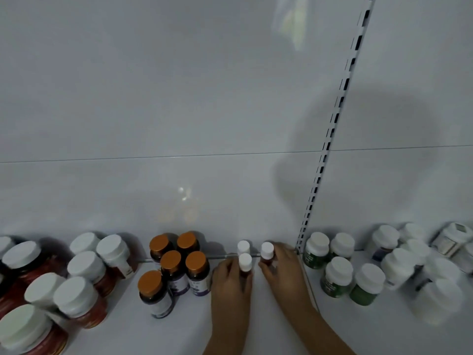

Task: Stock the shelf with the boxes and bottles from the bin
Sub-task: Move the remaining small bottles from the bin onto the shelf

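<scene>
White shelf board (pixel 122 336) under a pale back panel, and both hands are on it. Left hand (pixel 231 283) curls round a small white-capped dark bottle (pixel 245 263) standing mid-shelf; right hand (pixel 280 265) grips a matching white-capped bottle (pixel 267 251) just beside it. Orange-capped brown bottles (pixel 174 267) crowd close on the left, green-labelled white-capped jars (pixel 337 272) on the right.

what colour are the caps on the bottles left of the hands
Orange, on the dark bottles beside the left hand; head view.

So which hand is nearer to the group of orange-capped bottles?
Left. The left hand grips a small white-capped bottle right beside the orange-capped bottles, nearly touching them. The right hand sits farther right, holding another white-capped bottle.
</scene>
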`<state>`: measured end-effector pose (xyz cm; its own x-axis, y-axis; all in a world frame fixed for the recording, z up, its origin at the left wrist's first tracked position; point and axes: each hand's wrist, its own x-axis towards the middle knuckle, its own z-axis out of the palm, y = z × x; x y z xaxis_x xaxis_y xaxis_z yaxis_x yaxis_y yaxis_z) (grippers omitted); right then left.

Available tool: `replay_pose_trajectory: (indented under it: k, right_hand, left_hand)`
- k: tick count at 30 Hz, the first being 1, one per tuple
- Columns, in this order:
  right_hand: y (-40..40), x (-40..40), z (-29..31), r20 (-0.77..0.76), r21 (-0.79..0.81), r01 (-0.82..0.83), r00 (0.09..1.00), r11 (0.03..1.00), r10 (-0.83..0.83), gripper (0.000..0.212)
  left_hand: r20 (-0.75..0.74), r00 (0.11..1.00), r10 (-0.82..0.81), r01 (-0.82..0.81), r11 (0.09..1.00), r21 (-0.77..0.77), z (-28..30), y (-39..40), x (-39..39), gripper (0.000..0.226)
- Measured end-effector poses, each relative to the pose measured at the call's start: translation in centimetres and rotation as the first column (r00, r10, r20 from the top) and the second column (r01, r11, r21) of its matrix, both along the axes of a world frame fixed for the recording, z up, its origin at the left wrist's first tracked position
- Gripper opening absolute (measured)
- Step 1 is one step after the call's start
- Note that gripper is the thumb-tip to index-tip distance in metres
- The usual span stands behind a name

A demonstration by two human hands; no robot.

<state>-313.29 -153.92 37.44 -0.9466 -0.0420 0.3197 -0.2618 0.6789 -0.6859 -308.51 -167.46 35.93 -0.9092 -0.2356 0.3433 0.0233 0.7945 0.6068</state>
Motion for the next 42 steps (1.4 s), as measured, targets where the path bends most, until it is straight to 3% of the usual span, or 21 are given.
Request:
replay_pose_trajectory:
  k: [6, 9, 12, 21, 25, 29, 33, 38, 42]
  right_hand:
    - [0.1, 0.6, -0.2, -0.065, 0.182, 0.105, 0.993, 0.978, -0.094, 0.037]
    - [0.1, 0.7, -0.4, -0.055, 0.194, 0.069, 0.997, 0.979, -0.059, 0.036]
    - [0.3, 1.3, -0.5, -0.038, 0.226, 0.055, 0.998, 0.973, -0.047, 0.033]
    - [3.0, 5.9, 0.4, 0.157, 0.080, 0.020, 0.987, 0.997, -0.033, 0.051]
    - [5.1, 8.2, 2.8, 0.122, -0.006, -0.017, 0.992, 1.000, 0.018, 0.050]
    - [9.6, 11.3, 6.5, 0.021, -0.045, -0.102, 0.994, 0.994, 0.103, 0.046]
    - [16.8, 14.8, 9.8, -0.104, -0.042, -0.107, 0.989, 0.993, 0.103, 0.045]
    - [28.6, 19.7, 11.3, -0.134, 0.013, -0.014, 0.991, 1.000, 0.015, 0.053]
    - [39.0, 24.1, 11.5, -0.132, 0.049, 0.098, 0.987, 0.994, -0.091, 0.055]
  left_hand:
    - [-0.063, 0.996, -0.055, 0.052, 0.997, -0.050, -0.3, 0.0, -0.6, 0.037]
    - [-0.065, 0.995, -0.080, 0.071, 0.990, -0.123, -0.5, -0.1, -0.7, 0.037]
    - [-0.046, 0.996, -0.076, 0.071, 0.992, -0.100, 0.0, 0.0, -0.5, 0.039]
    - [0.099, 0.992, -0.082, 0.084, 0.996, -0.021, 0.0, -0.2, 0.3, 0.048]
    - [0.172, 0.984, -0.045, 0.034, 0.997, 0.067, 1.2, 1.7, 3.4, 0.057]
    - [0.139, 0.990, 0.010, -0.024, 0.995, 0.097, 2.4, 6.3, 9.0, 0.054]
    - [0.052, 0.998, -0.033, 0.026, 0.992, 0.122, 3.8, 13.5, 14.0, 0.047]
    - [-0.009, 0.973, -0.232, 0.232, 0.969, 0.090, 5.5, 25.2, 18.3, 0.042]
    - [-0.007, 0.881, -0.473, 0.473, 0.881, -0.010, 5.6, 34.7, 20.6, 0.043]
